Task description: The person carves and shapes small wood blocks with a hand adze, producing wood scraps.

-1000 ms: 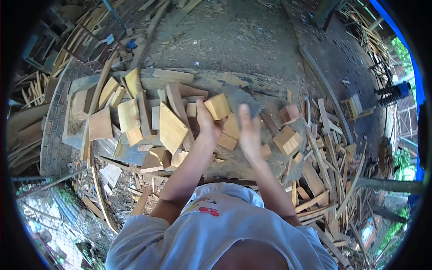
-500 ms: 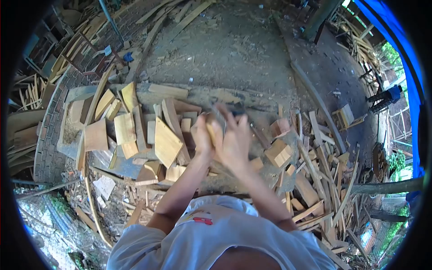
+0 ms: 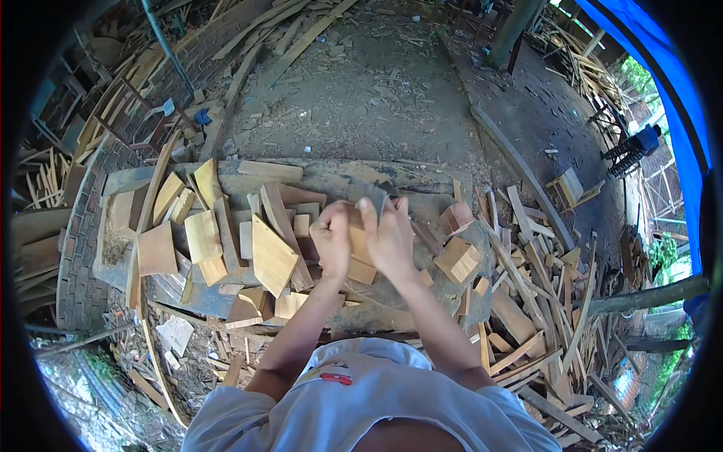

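In front of my body, both hands meet over a wooden block (image 3: 357,239) above the cluttered bench. My left hand (image 3: 331,239) has its fingers curled and presses against the block's left side, gripping it. My right hand (image 3: 390,242) is closed at the block's right side, with the thumb pointing up and away. Between its thumb and fingers shows a thin grey, blurred piece whose kind I cannot make out. A smaller pale block (image 3: 362,272) lies just below the hands. To the left is a pale board with a pointed end (image 3: 273,256).
The low bench (image 3: 431,181) carries several wood offcuts, including a square piece (image 3: 157,250) and a block (image 3: 457,259). Scrap wood (image 3: 538,301) is heaped on the right. A long beam (image 3: 523,177) lies on the ground beyond. A blue tarp (image 3: 655,68) hangs at the far right.
The view has tilted slightly, so the bench sits lower in the picture. My hands have moved a little apart and turned, exposing more of the block between them.
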The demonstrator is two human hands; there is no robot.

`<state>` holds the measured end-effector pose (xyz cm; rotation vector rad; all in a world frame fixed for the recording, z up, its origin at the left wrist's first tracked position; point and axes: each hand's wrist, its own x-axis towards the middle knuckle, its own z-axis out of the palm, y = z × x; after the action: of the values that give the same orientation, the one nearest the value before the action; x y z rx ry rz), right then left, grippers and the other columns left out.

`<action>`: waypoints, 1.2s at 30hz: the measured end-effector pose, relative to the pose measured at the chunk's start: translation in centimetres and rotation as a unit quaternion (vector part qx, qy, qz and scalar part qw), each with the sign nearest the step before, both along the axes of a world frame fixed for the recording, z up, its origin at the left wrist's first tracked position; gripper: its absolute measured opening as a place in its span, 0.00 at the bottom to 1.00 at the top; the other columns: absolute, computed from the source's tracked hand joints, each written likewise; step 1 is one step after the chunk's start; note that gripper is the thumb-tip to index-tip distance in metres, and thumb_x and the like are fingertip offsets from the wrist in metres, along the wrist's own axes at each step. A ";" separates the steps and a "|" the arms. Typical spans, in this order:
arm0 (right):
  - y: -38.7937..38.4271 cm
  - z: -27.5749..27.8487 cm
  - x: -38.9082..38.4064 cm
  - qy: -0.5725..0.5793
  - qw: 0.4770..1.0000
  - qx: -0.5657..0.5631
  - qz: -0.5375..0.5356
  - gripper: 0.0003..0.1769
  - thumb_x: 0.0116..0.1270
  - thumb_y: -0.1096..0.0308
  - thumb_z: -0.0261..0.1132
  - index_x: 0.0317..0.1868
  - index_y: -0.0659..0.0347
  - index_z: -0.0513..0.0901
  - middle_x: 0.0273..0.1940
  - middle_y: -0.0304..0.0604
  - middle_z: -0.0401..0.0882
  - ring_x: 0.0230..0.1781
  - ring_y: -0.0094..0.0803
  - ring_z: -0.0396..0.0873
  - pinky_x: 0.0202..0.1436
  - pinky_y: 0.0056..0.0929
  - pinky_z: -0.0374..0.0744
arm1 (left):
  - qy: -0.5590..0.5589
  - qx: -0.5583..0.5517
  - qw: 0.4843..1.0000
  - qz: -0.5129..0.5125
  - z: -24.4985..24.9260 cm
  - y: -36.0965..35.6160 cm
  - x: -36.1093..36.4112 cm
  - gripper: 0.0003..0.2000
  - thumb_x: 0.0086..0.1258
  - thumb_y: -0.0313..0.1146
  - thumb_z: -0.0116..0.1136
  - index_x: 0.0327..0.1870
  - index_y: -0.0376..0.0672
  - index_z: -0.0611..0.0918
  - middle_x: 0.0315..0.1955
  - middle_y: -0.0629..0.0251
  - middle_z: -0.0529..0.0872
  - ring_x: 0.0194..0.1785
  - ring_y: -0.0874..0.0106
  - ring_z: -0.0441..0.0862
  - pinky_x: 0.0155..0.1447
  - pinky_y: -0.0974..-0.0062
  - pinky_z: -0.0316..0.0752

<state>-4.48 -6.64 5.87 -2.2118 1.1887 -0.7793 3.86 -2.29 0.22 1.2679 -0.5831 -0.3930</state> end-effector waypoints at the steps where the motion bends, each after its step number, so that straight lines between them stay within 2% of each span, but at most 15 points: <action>1: 0.6 0.1 -0.2 0.001 1.000 0.002 -0.001 0.22 0.69 0.54 0.53 0.57 0.58 0.76 0.35 0.49 0.76 0.36 0.41 0.69 0.43 0.38 0.72 | 0.001 0.002 1.000 -0.001 -0.3 0.1 0.0 0.14 0.69 0.34 0.47 0.36 0.31 0.81 0.30 0.67 0.82 0.36 0.80 0.75 0.43 0.79 0.70; 3: 2.4 0.8 -0.2 -0.062 0.996 -0.061 0.017 0.22 0.70 0.54 0.51 0.54 0.62 0.76 0.33 0.52 0.75 0.38 0.44 0.69 0.42 0.39 0.72 | 0.068 -0.013 0.997 0.028 -1.1 -0.4 0.6 0.13 0.69 0.34 0.48 0.35 0.31 0.81 0.31 0.67 0.82 0.37 0.80 0.75 0.44 0.79 0.70; 5: 3.2 0.4 -0.2 -0.072 0.997 -0.014 0.032 0.22 0.70 0.55 0.50 0.50 0.66 0.77 0.33 0.54 0.74 0.40 0.46 0.69 0.43 0.39 0.71 | 0.076 0.020 0.996 0.042 -1.8 -0.4 1.4 0.12 0.68 0.33 0.49 0.36 0.32 0.81 0.31 0.67 0.83 0.38 0.80 0.75 0.44 0.79 0.70; 7: 2.1 -0.1 0.0 -0.062 0.998 0.021 -0.005 0.22 0.70 0.55 0.50 0.49 0.69 0.76 0.34 0.54 0.74 0.40 0.45 0.68 0.44 0.40 0.71 | -0.013 -0.013 0.997 0.073 -0.9 -0.3 0.9 0.12 0.68 0.32 0.49 0.35 0.31 0.80 0.30 0.67 0.82 0.37 0.81 0.74 0.43 0.78 0.71; 8: 0.4 -0.7 0.0 -0.059 0.996 0.064 0.010 0.24 0.71 0.52 0.49 0.49 0.68 0.75 0.39 0.57 0.71 0.46 0.51 0.68 0.51 0.45 0.69 | -0.029 0.018 0.997 0.063 -0.2 -0.1 0.3 0.12 0.69 0.32 0.49 0.35 0.31 0.80 0.30 0.66 0.82 0.35 0.81 0.74 0.41 0.78 0.70; 12: 2.7 0.6 0.0 -0.087 0.993 0.081 0.021 0.26 0.71 0.51 0.48 0.49 0.69 0.75 0.41 0.59 0.71 0.47 0.52 0.67 0.53 0.45 0.66 | 0.009 -0.016 0.997 0.074 0.0 -0.6 0.5 0.12 0.69 0.32 0.49 0.35 0.31 0.79 0.27 0.67 0.80 0.34 0.81 0.72 0.40 0.79 0.69; 15: 2.0 -1.0 -0.1 -0.080 0.996 0.031 0.016 0.27 0.72 0.50 0.45 0.53 0.66 0.75 0.37 0.56 0.75 0.42 0.45 0.67 0.47 0.39 0.70 | -0.014 0.013 0.996 0.082 0.1 -0.4 0.8 0.11 0.69 0.32 0.49 0.35 0.31 0.79 0.26 0.68 0.79 0.34 0.81 0.71 0.40 0.80 0.69; 17: 1.2 -1.0 -0.3 -0.082 0.994 0.071 -0.006 0.26 0.72 0.51 0.45 0.56 0.64 0.74 0.38 0.55 0.75 0.40 0.45 0.66 0.47 0.38 0.70 | -0.078 0.032 0.994 0.073 0.7 -0.2 -0.4 0.12 0.69 0.32 0.49 0.34 0.32 0.79 0.25 0.68 0.79 0.32 0.81 0.71 0.39 0.79 0.69; 19: 1.0 -0.8 -0.2 -0.105 0.994 -0.004 0.011 0.25 0.72 0.52 0.46 0.57 0.63 0.74 0.40 0.53 0.76 0.39 0.44 0.65 0.47 0.37 0.70 | -0.078 0.016 0.994 0.078 -0.2 -1.0 0.2 0.12 0.68 0.32 0.49 0.34 0.32 0.80 0.25 0.67 0.80 0.33 0.81 0.73 0.39 0.79 0.70; 22: 3.1 -0.5 -0.3 -0.093 0.995 0.014 0.021 0.23 0.72 0.55 0.47 0.57 0.63 0.74 0.40 0.52 0.76 0.39 0.44 0.65 0.47 0.37 0.69 | 0.009 0.024 0.998 0.058 -1.2 -1.0 1.8 0.10 0.68 0.31 0.50 0.36 0.33 0.81 0.29 0.65 0.83 0.36 0.80 0.76 0.43 0.80 0.71; 25: 1.3 -1.8 -0.2 -0.092 0.995 0.046 0.020 0.23 0.72 0.55 0.46 0.53 0.65 0.75 0.40 0.55 0.76 0.43 0.45 0.65 0.49 0.40 0.68 | 0.007 -0.008 0.997 0.075 -1.1 -1.2 0.6 0.12 0.68 0.32 0.49 0.35 0.32 0.81 0.28 0.66 0.83 0.36 0.80 0.76 0.42 0.80 0.71; 27: -0.1 -1.2 -0.2 -0.141 0.974 0.180 0.003 0.28 0.73 0.51 0.45 0.50 0.72 0.72 0.46 0.61 0.69 0.48 0.49 0.65 0.55 0.41 0.65 | -0.003 0.026 0.998 0.064 -0.9 -0.6 0.2 0.12 0.68 0.32 0.49 0.34 0.32 0.81 0.28 0.66 0.82 0.36 0.80 0.76 0.42 0.80 0.70; 32: 2.6 -1.8 -0.3 -0.140 0.981 0.118 0.071 0.31 0.72 0.46 0.46 0.51 0.72 0.73 0.47 0.62 0.69 0.51 0.53 0.66 0.58 0.43 0.63 | 0.008 0.000 0.997 0.077 -2.4 -0.8 1.1 0.11 0.68 0.31 0.50 0.35 0.32 0.81 0.27 0.67 0.82 0.35 0.80 0.75 0.42 0.79 0.70; 35: -0.1 -2.4 -0.2 -0.126 0.980 0.151 -0.001 0.31 0.72 0.47 0.45 0.52 0.71 0.73 0.48 0.60 0.69 0.54 0.51 0.65 0.58 0.43 0.62 | 0.008 0.000 0.998 0.065 -0.9 -0.3 0.0 0.11 0.67 0.31 0.50 0.34 0.32 0.81 0.27 0.68 0.81 0.35 0.80 0.74 0.42 0.79 0.70; 36: -0.7 -2.1 -0.2 -0.135 0.980 0.148 -0.003 0.29 0.73 0.48 0.43 0.52 0.68 0.74 0.43 0.59 0.75 0.47 0.49 0.64 0.55 0.44 0.65 | 0.000 0.017 0.998 0.052 -0.6 -0.1 -0.5 0.11 0.67 0.32 0.50 0.34 0.32 0.81 0.27 0.68 0.81 0.35 0.80 0.74 0.42 0.79 0.70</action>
<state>-4.72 -7.34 3.80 -1.7989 1.0970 -0.8161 3.32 -2.43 -0.36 1.3255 -0.5092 -0.3178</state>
